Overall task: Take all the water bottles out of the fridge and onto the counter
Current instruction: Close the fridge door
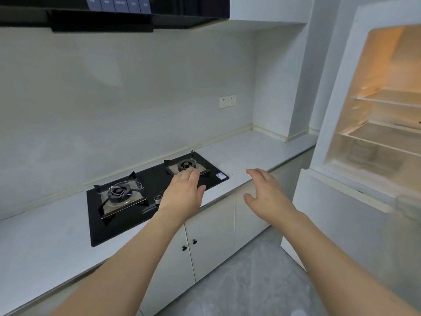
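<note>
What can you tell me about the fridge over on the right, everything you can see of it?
The fridge stands at the right end of the counter, white and tall. Its upper compartment is open to view and lit warm orange inside. Several clear shelves cross it, with a clear drawer below. No bottles show on the visible shelves, though the right part is cut off. A closed white lower section sits beneath. Neither hand touches it.

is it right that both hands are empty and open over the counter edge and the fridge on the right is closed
Not quite. The head view shows the fridge standing open, its lit shelves visible. The rest holds: the left hand and right hand are empty and open over the counter edge.
</note>
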Demonstrator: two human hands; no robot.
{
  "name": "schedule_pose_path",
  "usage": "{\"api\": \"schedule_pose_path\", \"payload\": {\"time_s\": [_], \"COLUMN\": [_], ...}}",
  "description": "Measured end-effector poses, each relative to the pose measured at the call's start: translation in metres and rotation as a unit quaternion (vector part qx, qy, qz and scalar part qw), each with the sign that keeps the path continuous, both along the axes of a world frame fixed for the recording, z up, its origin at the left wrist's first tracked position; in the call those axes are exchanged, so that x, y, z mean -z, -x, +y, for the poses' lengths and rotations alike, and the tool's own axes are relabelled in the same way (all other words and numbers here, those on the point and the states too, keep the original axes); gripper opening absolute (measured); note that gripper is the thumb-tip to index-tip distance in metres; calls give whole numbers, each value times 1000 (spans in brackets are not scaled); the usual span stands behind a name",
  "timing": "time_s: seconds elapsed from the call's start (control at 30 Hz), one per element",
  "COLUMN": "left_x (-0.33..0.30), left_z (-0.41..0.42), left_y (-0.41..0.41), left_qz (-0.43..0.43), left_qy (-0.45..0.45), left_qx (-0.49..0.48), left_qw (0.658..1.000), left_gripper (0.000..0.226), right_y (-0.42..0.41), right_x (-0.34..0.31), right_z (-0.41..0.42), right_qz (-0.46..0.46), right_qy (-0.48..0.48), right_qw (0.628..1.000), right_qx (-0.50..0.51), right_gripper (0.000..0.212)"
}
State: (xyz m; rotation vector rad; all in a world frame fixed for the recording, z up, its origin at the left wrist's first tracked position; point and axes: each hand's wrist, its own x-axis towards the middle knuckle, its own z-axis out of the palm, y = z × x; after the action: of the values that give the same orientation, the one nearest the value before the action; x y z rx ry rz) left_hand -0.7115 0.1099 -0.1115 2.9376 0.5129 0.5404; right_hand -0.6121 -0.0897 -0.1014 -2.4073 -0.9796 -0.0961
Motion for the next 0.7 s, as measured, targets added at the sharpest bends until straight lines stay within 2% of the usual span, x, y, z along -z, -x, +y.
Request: {"api": "schedule_pose_path", "payload": {"time_s": [0.27, 0.43, 0.7], "left_x": [-1, -7, -20], "left_z": [-43, -84, -179], "left_y": [9, 23, 56], "left_qz": [-11, -17, -59], "left_qy": [46, 35, 21], "left_qx": [5, 10, -36], "left_qw": [999, 999, 997], "left_gripper": [48, 49, 47], "right_y": [21, 30, 47], "right_x": [-7, -9, -9], "right_z": [-51, -88, -177], "right_qz": [3, -10, -6], "right_qy": [9, -11, -25], "right_qw": [1000, 1000, 1000], "right_qx": [30, 26, -17], "right_gripper": [62, 62, 62]}}
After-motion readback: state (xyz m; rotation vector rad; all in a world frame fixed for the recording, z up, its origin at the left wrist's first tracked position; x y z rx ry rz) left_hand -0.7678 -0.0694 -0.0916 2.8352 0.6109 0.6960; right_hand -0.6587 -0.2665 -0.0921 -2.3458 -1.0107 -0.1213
